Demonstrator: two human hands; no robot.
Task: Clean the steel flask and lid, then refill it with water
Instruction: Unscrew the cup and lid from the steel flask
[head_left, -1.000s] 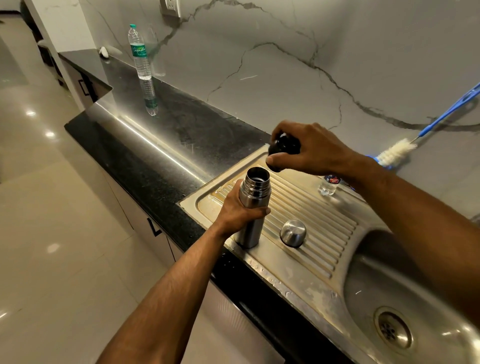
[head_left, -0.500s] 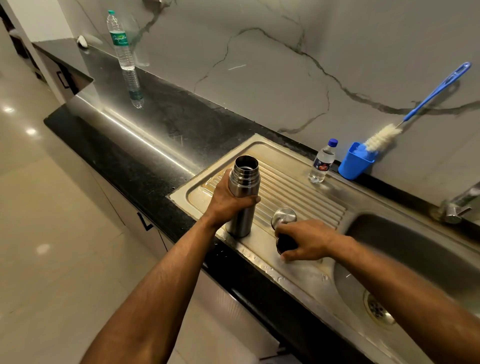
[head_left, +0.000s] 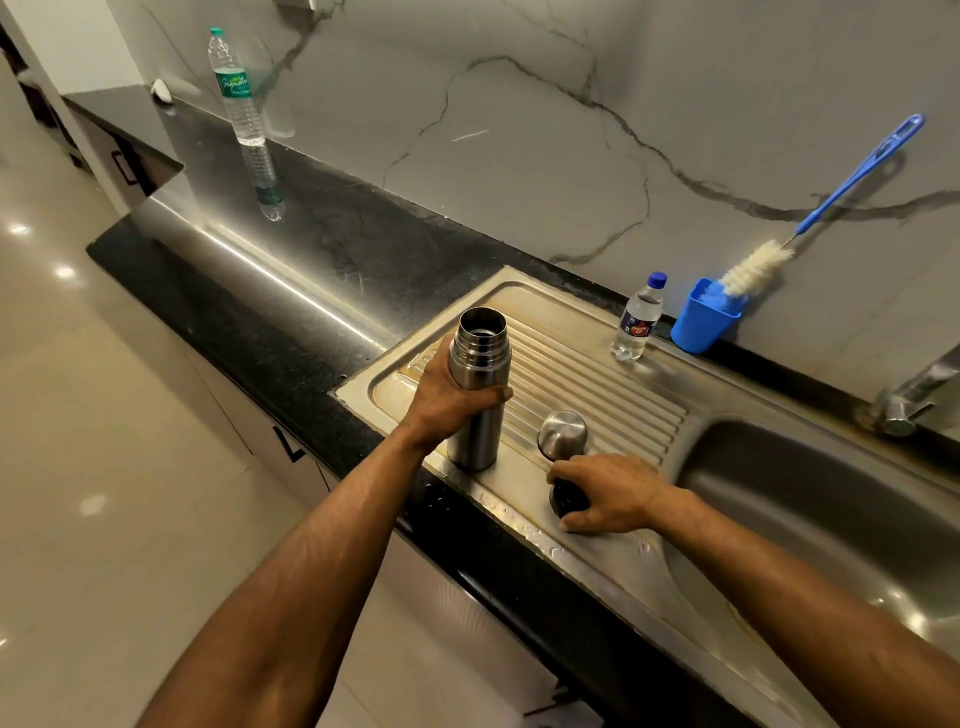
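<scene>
A: Nearest, what is the right hand (head_left: 608, 493) doing?

B: Fingers curled round the black stopper (head_left: 567, 500), setting it by the steel cap (head_left: 562, 434).

A: Farther left?

B: The left hand (head_left: 452, 397) grips the open flask (head_left: 477, 387) upright on the drainboard (head_left: 597, 364), probably steadying it for washing.

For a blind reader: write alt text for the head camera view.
The left hand grips an open steel flask upright on a sink drainboard, while the right hand holds a black stopper down beside a steel cap. A bottle brush leans in a blue cup behind.
</scene>
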